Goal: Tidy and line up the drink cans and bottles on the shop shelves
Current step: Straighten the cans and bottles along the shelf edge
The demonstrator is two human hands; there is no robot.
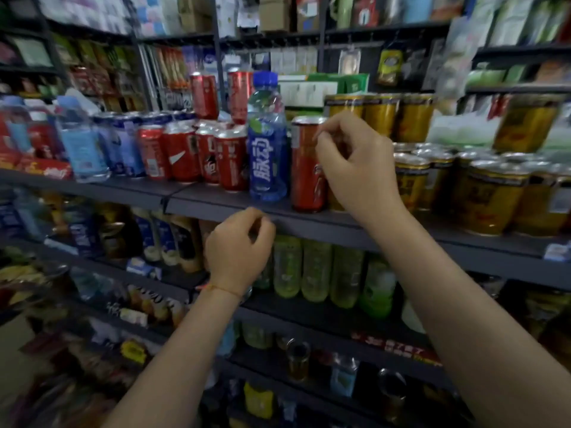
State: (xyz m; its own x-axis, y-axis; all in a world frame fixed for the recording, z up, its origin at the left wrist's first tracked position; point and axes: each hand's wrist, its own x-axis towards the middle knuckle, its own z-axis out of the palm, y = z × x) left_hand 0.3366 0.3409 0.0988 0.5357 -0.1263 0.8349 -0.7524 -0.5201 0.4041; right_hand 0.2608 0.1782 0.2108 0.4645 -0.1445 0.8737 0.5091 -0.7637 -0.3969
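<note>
Item: tall red can (306, 168), upright at the front edge of the middle shelf (216, 205), just right of the blue bottle (267, 143), landmark for this entry. Right hand (355, 168) sits at the can's right side, fingers curled; whether it grips or merely touches, cannot tell. Left hand (238, 245) hangs below the bottle, before the shelf lip, loosely curled, holding nothing. Handling, judged: rigid thin metal, moderately heavy if full, smooth, tippable; hold mid-body. Short red cans (210, 156) stand left of the bottle; gold cans (491, 199) far right.

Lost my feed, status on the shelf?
Right hand at tall red can, grip unclear. Left hand loosely curled, empty. Blue bottle crowds the can.
</note>
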